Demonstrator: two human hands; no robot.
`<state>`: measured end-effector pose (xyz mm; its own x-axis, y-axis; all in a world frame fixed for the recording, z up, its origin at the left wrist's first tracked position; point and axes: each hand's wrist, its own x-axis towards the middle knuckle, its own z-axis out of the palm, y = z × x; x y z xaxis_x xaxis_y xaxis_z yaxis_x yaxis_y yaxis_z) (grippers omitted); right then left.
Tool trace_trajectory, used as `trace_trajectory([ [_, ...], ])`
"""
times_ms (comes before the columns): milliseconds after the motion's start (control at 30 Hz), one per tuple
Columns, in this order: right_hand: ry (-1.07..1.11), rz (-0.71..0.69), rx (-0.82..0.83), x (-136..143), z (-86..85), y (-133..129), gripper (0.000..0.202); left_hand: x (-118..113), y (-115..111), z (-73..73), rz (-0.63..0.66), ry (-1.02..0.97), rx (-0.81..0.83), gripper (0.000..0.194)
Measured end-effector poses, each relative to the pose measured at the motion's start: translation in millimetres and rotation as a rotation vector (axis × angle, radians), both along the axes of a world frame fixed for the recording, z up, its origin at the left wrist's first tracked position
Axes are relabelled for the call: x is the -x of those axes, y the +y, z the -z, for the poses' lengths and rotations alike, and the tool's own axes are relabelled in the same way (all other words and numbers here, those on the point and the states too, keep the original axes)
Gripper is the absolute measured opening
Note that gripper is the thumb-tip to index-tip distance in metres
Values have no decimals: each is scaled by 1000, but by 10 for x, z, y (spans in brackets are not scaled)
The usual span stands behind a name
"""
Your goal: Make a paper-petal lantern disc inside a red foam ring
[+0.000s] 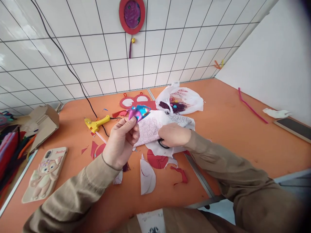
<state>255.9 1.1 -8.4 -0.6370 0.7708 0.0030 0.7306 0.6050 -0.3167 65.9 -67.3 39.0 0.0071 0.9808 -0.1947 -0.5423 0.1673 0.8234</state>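
Note:
My left hand (119, 142) pinches a shiny pink-and-blue foil piece (141, 112) between thumb and fingers, raised above the table. To its right, my right hand (174, 134) is closed round what look like scissors (163, 144); only a black handle loop shows below the fingers, and the blades are hidden. Under and behind the hands lies white paper (149, 127) with flower line drawings. Nearer to me lie a red cut-out (157, 160) with dark lines, a pale curved paper piece (147, 178) and a red scrap (181, 174).
A yellow hot glue gun (97, 123) with a black cord lies on the left. Behind the paper are a white plastic bag (191, 100) holding tassels and beads, and a red cut-out form (132, 102). A phone in a case (46, 174) and a cardboard box (45, 124) are at left.

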Motion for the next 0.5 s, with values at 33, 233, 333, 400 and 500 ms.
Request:
trace_trajectory([
  [33, -158, -44, -2, -2, -29, -7, 35, -8, 31, 103, 14, 14, 32, 29],
  [233, -459, -97, -32, -110, -366, -43, 24, -106, 86, 604, 178, 144, 302, 20],
  [333, -490, -124, 32, -197, -508, -60, 30, -96, 105, 682, 152, 145, 270, 17],
  [400, -460, -160, 101, -246, -563, -65, 30, -73, 131, 697, 101, 140, 244, 14],
  [500, -416, -165, 218, -299, -594, -45, 26, -45, 171, 688, 63, 144, 243, 14],
])
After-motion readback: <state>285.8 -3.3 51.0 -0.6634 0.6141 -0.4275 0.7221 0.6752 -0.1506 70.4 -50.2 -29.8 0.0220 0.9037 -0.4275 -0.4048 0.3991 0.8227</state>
